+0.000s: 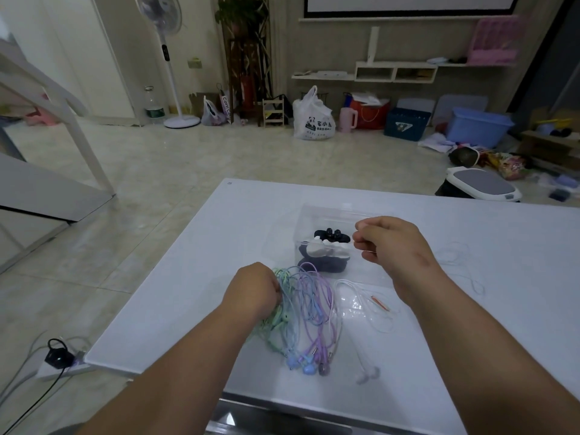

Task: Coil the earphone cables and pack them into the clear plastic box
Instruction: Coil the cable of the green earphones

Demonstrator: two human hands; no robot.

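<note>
left hand is fisted on the left edge of the pastel cable bundle, fingers curled into the green strands, holding them against the bench. the bundle is a green/blue/purple tangle, uncoiled, lying just in front of the clear plastic box. its earbuds and plugs fan out at the near end, toward the bench edge.

right hand is raised over the near right corner of the box, fingers curled tight with thumb against forefinger like a pinch. cannot tell what it grips, if anything; a thin pale line shows at the fingertips but is too fine to read.

the box sits mid-bench, beyond the bundle. inside it: dark earphones at the back, a white set in front of them, more dark cable below that.

a loose white cable lies right of the bundle, under the right forearm, its buds near the front edge. a small orange piece lies inside its loop. a second white cable lies out to the right of the right wrist, apart from the rest.
</note>
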